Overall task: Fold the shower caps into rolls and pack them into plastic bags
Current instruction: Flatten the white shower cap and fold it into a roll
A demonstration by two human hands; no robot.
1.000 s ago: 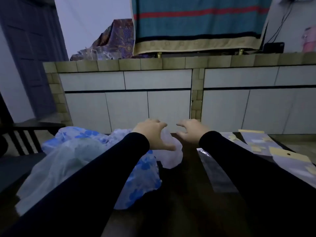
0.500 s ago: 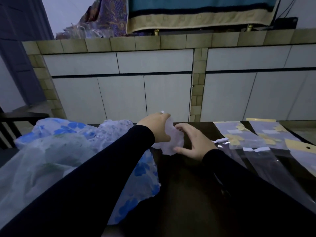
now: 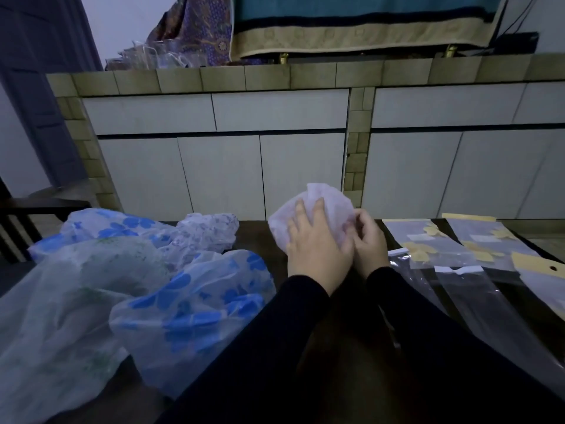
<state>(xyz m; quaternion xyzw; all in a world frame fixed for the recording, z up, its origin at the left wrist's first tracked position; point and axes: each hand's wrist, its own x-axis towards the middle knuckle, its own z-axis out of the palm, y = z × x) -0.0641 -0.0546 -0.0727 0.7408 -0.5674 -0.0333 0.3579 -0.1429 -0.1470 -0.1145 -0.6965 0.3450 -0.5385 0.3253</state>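
A pale pink shower cap (image 3: 330,203) is bunched up at the far middle of the dark table (image 3: 253,237). My left hand (image 3: 315,243) lies over its front with the fingers spread and fairly straight. My right hand (image 3: 368,240) is curled at the cap's right edge and pinches the plastic. To the left lies a heap of more caps: a blue-flowered one (image 3: 195,301), a greenish one (image 3: 76,286) and a small-print one (image 3: 208,234). Clear plastic bags (image 3: 477,289) lie flat on the right, some with yellow cards (image 3: 428,237).
A tiled counter with white cabinet doors (image 3: 299,166) runs just behind the table. A dark chair (image 3: 30,209) stands at the left edge. Bare table shows between the heap of caps and my arms.
Both hands have closed in on the pink cap and pulled it right, away from the heap. The view has tilted down and shows more of the bags.
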